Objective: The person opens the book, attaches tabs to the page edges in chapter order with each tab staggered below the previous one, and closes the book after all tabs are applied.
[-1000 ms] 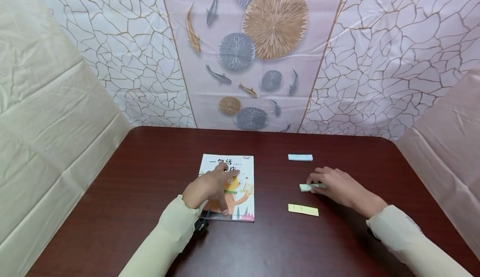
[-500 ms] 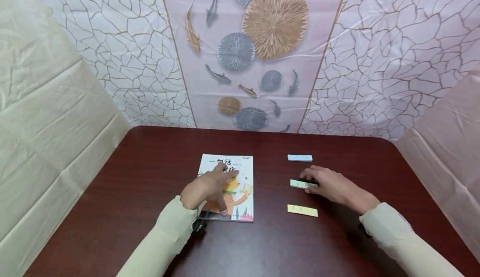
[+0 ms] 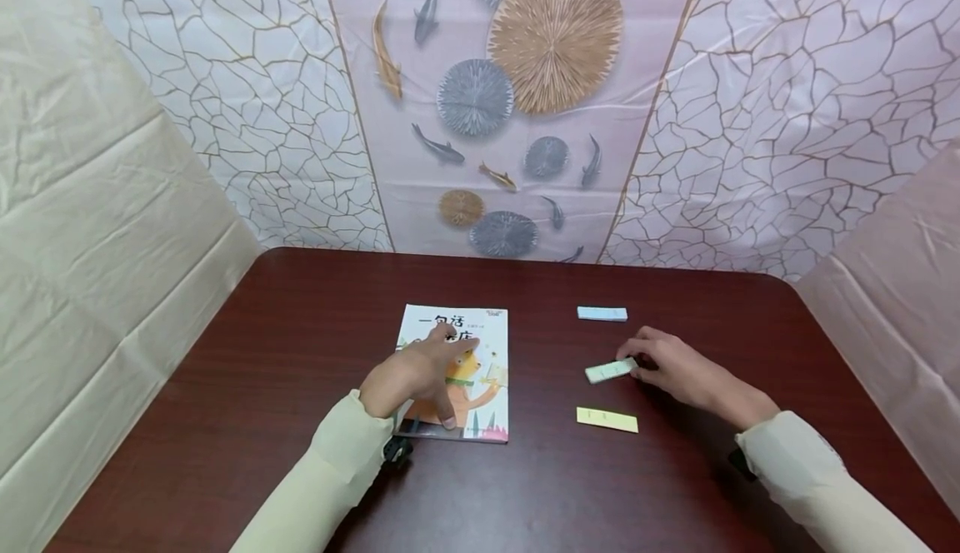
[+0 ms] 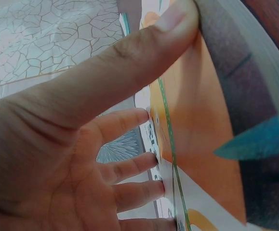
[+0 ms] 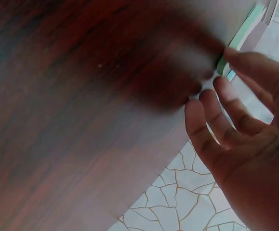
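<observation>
In the head view my left hand rests spread on a picture book with a cartoon animal on its cover. The left wrist view shows the thumb across the cover and the fingertips touching it. To the right, my right hand pinches the right end of a pale green sticky-note pad. Thumb and forefinger meet at the end of this green pad in the right wrist view, while the other fingers are bent loosely near the table. The pad lies slanted, its left end nearer me.
Behind the green pad lies a light blue sticky-note pad, and in front of it a yellow one. All are on a dark red-brown table. A patterned cloth hangs along the table's far edge.
The green pad first shifted left with my right hand. Since then the hand has drawn back right, and the pad has turned so its left end points toward me. My left hand stays put.
</observation>
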A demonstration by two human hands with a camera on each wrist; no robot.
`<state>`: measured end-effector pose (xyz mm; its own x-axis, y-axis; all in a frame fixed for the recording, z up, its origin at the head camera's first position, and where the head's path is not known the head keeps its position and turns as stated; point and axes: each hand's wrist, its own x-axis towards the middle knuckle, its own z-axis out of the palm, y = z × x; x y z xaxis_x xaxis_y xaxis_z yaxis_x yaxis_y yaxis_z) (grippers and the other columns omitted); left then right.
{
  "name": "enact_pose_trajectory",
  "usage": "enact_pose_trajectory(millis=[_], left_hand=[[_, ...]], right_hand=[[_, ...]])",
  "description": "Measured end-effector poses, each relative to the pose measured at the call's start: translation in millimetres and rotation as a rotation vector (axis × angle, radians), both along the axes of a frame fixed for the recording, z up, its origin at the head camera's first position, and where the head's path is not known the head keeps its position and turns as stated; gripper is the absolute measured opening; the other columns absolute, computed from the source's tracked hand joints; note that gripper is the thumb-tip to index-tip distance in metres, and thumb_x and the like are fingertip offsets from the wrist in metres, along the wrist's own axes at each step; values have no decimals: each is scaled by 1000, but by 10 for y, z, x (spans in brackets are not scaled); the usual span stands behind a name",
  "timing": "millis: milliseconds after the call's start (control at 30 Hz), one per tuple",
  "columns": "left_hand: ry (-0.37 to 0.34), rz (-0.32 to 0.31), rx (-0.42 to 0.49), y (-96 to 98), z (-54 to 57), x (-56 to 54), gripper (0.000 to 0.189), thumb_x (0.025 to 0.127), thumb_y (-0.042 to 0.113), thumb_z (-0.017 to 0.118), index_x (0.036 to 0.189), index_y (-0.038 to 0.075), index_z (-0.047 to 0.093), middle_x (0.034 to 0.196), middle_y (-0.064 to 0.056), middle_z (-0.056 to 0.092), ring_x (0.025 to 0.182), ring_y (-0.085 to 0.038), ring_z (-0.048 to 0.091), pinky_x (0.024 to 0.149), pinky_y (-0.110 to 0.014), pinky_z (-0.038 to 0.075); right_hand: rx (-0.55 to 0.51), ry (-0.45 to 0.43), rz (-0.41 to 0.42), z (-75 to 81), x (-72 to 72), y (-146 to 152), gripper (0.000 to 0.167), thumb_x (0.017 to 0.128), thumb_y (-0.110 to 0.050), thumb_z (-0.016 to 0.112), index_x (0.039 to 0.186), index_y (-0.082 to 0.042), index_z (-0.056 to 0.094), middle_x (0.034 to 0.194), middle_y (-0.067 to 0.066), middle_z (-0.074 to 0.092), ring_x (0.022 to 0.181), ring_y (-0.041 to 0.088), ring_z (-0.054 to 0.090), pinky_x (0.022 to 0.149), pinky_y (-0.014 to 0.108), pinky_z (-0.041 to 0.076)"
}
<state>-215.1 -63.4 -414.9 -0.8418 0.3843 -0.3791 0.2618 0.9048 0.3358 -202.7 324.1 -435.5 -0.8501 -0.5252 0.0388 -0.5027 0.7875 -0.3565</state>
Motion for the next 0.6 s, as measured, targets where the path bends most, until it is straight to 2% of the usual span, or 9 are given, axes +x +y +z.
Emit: enact_pose_trajectory(millis=[133,200,267,333,400,467,533,600], left_hand=[[-9,8,4,6,8,-4,120,63,21,105,164,31,40,168,-9,27,132,-36,54,100,-51,53],[-10,8,4,8,7,-4,120,63,21,105,164,31,40,169,-9,27,132,-36,54,101,-52,53],[-12,10,8,10,4,-3,120,63,21,105,164,31,40,169,-9,26,132,-36,54,101,-52,53],[-17,13,9,10,4,1,121,63,21,105,164,31,40,169,-9,26,132,-36,54,101,-52,53],[-21,17,10,10,2,3,121,63,20,105,164,31,40,169,-9,26,132,-36,54,100,-51,53],[-22,18,9,10,0,5,121,63,20,105,164,32,40,169,-9,26,133,-36,54,99,-51,54],[-21,19,18,0,0,9,120,63,20,105,164,32,41,169,-8,26,133,-37,53,98,-51,54],[-18,20,22,-20,-4,13,120,63,20,105,164,32,41,169,-8,27,134,-37,53,98,-51,54]], right_hand=[[19,83,49,7,-19,-20,30,90,9,76,115,-8,77,106,6,64,94,21,65,77,34,57],[19,97,26,19,-20,-53,31,91,10,75,117,-5,75,106,7,65,95,23,66,78,37,58],[13,81,-57,41,-6,-100,22,93,6,74,113,-2,72,101,8,65,89,24,65,73,39,57],[9,2,-193,64,40,-175,6,99,-4,72,102,-1,68,88,7,63,77,22,63,66,38,54],[32,-100,-334,83,98,-263,27,104,-20,69,84,-4,61,72,3,55,62,18,54,56,34,46],[87,-179,-455,95,162,-351,45,105,-37,65,71,-10,53,61,0,44,54,15,42,50,31,36],[135,-214,-506,100,203,-436,54,104,-44,65,63,-14,48,56,-2,37,53,15,38,49,29,31],[151,-196,-519,104,206,-501,55,102,-44,68,60,-16,46,54,-4,34,52,15,36,47,29,28]])
